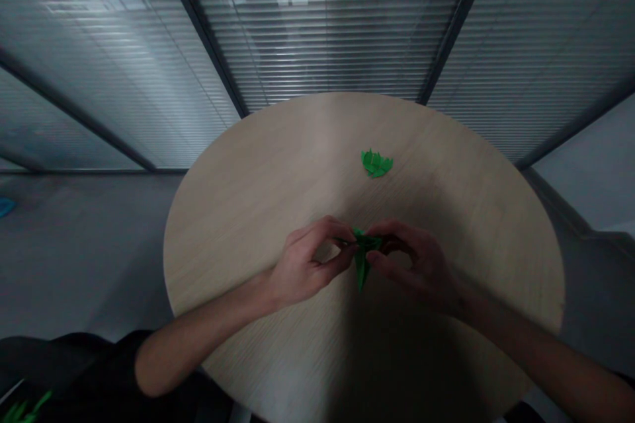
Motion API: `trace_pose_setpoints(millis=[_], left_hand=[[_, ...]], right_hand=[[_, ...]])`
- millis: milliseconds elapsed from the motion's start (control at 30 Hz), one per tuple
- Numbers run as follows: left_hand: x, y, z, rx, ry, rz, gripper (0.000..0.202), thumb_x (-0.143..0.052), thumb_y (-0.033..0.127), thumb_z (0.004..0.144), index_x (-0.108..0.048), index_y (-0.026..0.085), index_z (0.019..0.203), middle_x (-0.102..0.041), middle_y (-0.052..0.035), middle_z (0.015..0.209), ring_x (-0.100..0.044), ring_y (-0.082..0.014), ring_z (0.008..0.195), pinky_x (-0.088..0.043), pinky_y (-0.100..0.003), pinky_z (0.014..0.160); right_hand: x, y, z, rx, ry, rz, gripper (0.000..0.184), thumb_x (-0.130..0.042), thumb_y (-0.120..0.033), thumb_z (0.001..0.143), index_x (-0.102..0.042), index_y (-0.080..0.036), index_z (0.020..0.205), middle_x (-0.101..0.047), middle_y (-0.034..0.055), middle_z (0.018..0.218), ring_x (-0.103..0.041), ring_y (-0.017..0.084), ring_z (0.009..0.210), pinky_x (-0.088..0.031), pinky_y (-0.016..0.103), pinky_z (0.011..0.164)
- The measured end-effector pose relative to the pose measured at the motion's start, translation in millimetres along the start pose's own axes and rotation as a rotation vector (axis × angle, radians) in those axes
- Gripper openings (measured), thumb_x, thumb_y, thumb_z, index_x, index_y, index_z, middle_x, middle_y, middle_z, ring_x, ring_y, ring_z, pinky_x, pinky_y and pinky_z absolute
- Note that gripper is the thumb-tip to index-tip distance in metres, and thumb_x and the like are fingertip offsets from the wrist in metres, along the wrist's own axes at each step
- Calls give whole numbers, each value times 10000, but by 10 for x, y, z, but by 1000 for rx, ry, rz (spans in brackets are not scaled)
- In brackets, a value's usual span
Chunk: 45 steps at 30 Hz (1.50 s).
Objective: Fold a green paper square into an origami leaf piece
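Observation:
Between my two hands, over the middle of the table, is a piece of folded green paper with a pointed end hanging toward me. My left hand pinches its left side between thumb and fingers. On the opposite side my right hand pinches it too, thumb below and fingers above. The fingertips cover part of the upper folds. Farther back lies another green folded-paper piece with several pointed flaps, apart from both hands.
The round wooden table reaches to a glass wall with blinds behind it. Something green shows at the lower left corner. A blue object lies on the floor at far left. Dark shadow covers the table's near right part.

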<state>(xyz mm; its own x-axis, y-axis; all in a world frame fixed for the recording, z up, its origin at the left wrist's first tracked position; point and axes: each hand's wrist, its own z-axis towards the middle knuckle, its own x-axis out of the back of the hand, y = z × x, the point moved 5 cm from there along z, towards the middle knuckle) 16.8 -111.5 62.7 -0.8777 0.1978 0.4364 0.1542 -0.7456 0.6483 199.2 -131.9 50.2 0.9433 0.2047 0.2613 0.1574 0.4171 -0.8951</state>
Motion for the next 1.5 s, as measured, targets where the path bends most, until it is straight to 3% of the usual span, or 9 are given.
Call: trace_pose_setpoints(millis=[433, 667, 967, 1133, 1267, 1500], left_hand=[[-4, -29, -26, 125, 34, 2, 156, -755, 99, 886, -663, 162, 995, -793, -30, 885, -736, -95, 682, -598, -152, 643], [-9, -29, -21, 152, -18, 35, 96, -688, 137, 941, -670, 156, 1034, -802, -46, 864, -761, -126, 682, -597, -180, 604], [-2, -7, -5, 107, -37, 83, 125, -682, 126, 929, -666, 162, 1047, -805, -40, 877, -767, -132, 698, -627, -203, 645], [-18, -7, -7, 131, -30, 71, 138, -704, 125, 897, -662, 167, 1022, -798, -31, 868, -765, -136, 675, -639, -215, 640], [-20, 8, -9, 71, -34, 82, 134, -716, 146, 909, -653, 161, 1025, -787, -29, 865, -767, -134, 702, -632, -209, 656], [-12, 4, -27, -18, -42, 131, 125, -688, 179, 958, -648, 164, 1075, -791, -42, 901, -766, -141, 723, -625, -223, 658]], right_hand=[[22, -43, 10, -17, 21, -59, 77, -650, -199, 933, -670, -207, 1007, -705, 6, 817, -679, 134, 693, -571, 235, 626], [52, -38, 16, -42, 70, -117, 70, -632, -203, 919, -679, -191, 968, -728, 19, 784, -688, 138, 652, -575, 229, 593], [33, -51, 19, -49, 70, -141, 63, -645, -231, 924, -678, -185, 952, -734, 13, 733, -699, 139, 603, -578, 224, 559], [-1, 45, -21, -64, 21, -110, 95, -660, -241, 939, -687, -192, 1016, -765, 12, 786, -742, 147, 643, -609, 226, 596], [-24, 68, -41, -70, -6, -92, 99, -651, -243, 957, -682, -203, 1041, -776, 9, 814, -757, 150, 671, -622, 230, 612], [15, -57, 4, 80, 6, -258, 102, -660, -167, 923, -672, -204, 1017, -734, 9, 824, -705, 131, 663, -591, 240, 624]])
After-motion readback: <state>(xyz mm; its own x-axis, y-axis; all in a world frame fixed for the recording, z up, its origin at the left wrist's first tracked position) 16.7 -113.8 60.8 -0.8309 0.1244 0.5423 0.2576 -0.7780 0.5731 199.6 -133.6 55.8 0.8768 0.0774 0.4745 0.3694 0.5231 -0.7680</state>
